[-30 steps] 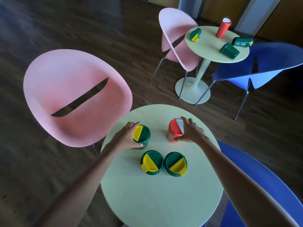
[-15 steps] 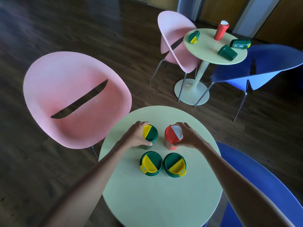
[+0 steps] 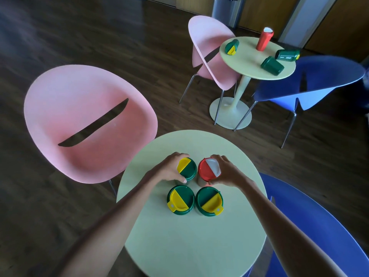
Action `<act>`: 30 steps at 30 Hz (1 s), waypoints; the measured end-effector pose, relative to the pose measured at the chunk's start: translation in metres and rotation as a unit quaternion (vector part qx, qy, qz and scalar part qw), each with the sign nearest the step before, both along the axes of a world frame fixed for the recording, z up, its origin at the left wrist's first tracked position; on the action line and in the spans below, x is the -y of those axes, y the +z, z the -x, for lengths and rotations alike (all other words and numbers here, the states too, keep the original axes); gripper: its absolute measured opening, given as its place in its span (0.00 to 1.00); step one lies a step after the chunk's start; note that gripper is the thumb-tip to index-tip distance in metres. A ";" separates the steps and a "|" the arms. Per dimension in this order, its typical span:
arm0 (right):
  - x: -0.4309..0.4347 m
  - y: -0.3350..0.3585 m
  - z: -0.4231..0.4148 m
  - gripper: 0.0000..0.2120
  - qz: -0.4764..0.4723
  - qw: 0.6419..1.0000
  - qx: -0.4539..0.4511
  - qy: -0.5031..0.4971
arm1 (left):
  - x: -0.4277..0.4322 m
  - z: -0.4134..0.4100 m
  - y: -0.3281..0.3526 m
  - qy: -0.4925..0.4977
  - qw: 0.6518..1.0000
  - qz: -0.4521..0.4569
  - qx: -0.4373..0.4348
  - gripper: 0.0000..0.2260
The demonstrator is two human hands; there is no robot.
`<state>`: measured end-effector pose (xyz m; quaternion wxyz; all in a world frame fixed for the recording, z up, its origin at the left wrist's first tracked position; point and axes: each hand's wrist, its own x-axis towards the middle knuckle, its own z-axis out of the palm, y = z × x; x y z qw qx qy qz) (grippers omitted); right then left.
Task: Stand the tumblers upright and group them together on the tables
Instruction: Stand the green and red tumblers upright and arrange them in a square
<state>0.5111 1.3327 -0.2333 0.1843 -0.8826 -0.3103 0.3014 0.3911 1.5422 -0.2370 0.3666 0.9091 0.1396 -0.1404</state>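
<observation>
On the near round table (image 3: 191,246) several tumblers stand upright in a tight cluster. My left hand (image 3: 169,170) grips a green tumbler with a yellow lid flap (image 3: 187,169). My right hand (image 3: 225,172) grips the red tumbler with a white flap (image 3: 207,171) right beside it. Two more green tumblers (image 3: 180,199) (image 3: 208,201) stand just in front of them. On the far table (image 3: 251,64) a red tumbler (image 3: 264,39) is upright, while three green ones (image 3: 231,47) (image 3: 272,65) (image 3: 287,55) lie on their sides.
A pink chair (image 3: 87,124) stands left of the near table and a blue chair (image 3: 311,226) at its right. Another pink chair (image 3: 211,50) and a blue chair (image 3: 311,80) flank the far table. Dark wooden floor lies between the tables.
Both hands have slid their tumblers inward. The green and the red tumbler now stand side by side, close behind the front pair.
</observation>
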 end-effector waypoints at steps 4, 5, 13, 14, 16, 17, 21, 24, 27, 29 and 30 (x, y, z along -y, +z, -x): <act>-0.002 0.000 -0.001 0.43 -0.011 1.000 -0.020 -0.018 | -0.001 -0.001 0.001 0.002 1.000 -0.002 -0.001 0.42; -0.003 0.000 -0.001 0.43 -0.016 1.000 -0.016 -0.021 | -0.001 -0.002 0.002 0.003 1.000 -0.001 0.000 0.42; 0.000 -0.003 0.010 0.42 -0.038 0.998 -0.008 -0.039 | -0.003 0.004 0.003 0.000 1.000 0.007 0.008 0.41; 0.000 -0.004 0.012 0.42 -0.041 0.998 -0.009 -0.040 | -0.003 0.004 0.003 0.000 1.000 0.008 0.007 0.41; 0.001 -0.004 0.015 0.42 -0.046 0.998 -0.006 -0.039 | -0.003 0.006 0.002 -0.003 1.000 0.008 0.004 0.41; 0.000 -0.004 0.016 0.41 -0.048 0.998 -0.004 -0.038 | -0.002 0.007 0.002 -0.005 1.000 0.008 0.002 0.41; 0.002 -0.004 0.017 0.41 -0.051 0.998 -0.007 -0.036 | 0.000 0.011 -0.001 -0.009 1.000 0.009 -0.006 0.40; 0.002 -0.004 0.018 0.41 -0.049 0.998 -0.009 -0.034 | 0.000 0.011 -0.001 -0.005 1.000 0.019 -0.012 0.39; 0.003 -0.007 0.018 0.42 -0.049 0.998 -0.017 -0.041 | -0.001 0.013 -0.001 -0.004 0.999 0.034 -0.016 0.38; 0.005 -0.008 0.019 0.44 -0.051 0.997 -0.020 -0.046 | -0.001 0.015 -0.002 0.001 0.999 0.042 -0.016 0.38; 0.006 -0.009 0.020 0.44 -0.051 0.997 -0.022 -0.050 | 0.000 0.017 -0.002 0.004 0.999 0.046 -0.015 0.38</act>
